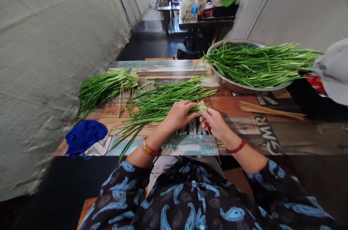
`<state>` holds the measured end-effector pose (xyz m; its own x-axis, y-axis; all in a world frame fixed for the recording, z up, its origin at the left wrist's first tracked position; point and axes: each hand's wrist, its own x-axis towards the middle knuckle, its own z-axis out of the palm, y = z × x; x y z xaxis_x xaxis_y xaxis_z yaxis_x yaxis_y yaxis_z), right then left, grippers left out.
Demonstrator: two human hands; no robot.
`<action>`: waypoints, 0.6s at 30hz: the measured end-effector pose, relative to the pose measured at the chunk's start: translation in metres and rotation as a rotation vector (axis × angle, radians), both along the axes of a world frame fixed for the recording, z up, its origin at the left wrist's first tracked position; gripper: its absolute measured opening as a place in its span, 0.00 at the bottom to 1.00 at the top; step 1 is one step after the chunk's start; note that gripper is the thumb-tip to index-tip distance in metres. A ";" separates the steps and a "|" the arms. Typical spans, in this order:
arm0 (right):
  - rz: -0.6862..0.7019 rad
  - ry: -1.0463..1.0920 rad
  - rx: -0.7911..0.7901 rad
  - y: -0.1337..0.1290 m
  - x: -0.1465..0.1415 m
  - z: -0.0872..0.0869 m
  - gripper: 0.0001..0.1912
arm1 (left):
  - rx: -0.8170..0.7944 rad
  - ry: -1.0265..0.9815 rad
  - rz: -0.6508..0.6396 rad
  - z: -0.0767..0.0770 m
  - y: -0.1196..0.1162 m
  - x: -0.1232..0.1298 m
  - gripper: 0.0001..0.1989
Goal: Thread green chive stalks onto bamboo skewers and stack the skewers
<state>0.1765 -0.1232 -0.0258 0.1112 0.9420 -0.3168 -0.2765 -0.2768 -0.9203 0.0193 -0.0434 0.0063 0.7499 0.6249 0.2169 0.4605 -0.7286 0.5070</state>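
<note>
While my left hand [179, 114] closes, thumb against fingers, on a small bunch of green stalks [201, 107] near its pale ends, my right hand [216, 121] pinches a thin stick [213, 140] just beside them. Both grips are nearly shut; the left palm is hidden, and I cannot tell whether the stick enters the stalks. The held bunch is above the table [239, 143], its green length partly behind the left hand and forearm. A pale object [334, 74] is cut off at the right edge; far-table items are hard to make out. Count: one metal basin [231, 86] of greens, one loose heap [163, 95] mid-table, one bundle [100, 90] at left with several upright sticks [120, 101], overlapping, exact number unclear; one pile of spare sticks [272, 110]; one blue cloth [86, 136]; two wrist bands, one per arm.
</note>
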 end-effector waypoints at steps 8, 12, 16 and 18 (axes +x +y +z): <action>0.121 -0.144 0.030 0.004 0.009 0.000 0.19 | -0.159 -0.348 0.434 0.017 0.042 -0.057 0.15; 0.186 -0.151 0.067 0.012 0.009 0.004 0.18 | -0.138 -0.281 0.475 0.022 0.054 -0.065 0.14; 0.178 -0.147 0.047 0.019 0.013 0.008 0.19 | -0.135 -0.191 0.366 0.020 0.055 -0.043 0.14; 0.161 -0.132 0.046 0.020 0.017 0.008 0.19 | -0.137 -0.165 0.310 0.019 0.058 -0.027 0.14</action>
<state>0.1935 -0.1031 -0.0179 -0.0038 0.9641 -0.2654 -0.1086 -0.2642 -0.9583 -0.0075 0.0142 0.0255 0.4828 0.8483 0.2177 0.5528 -0.4880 0.6755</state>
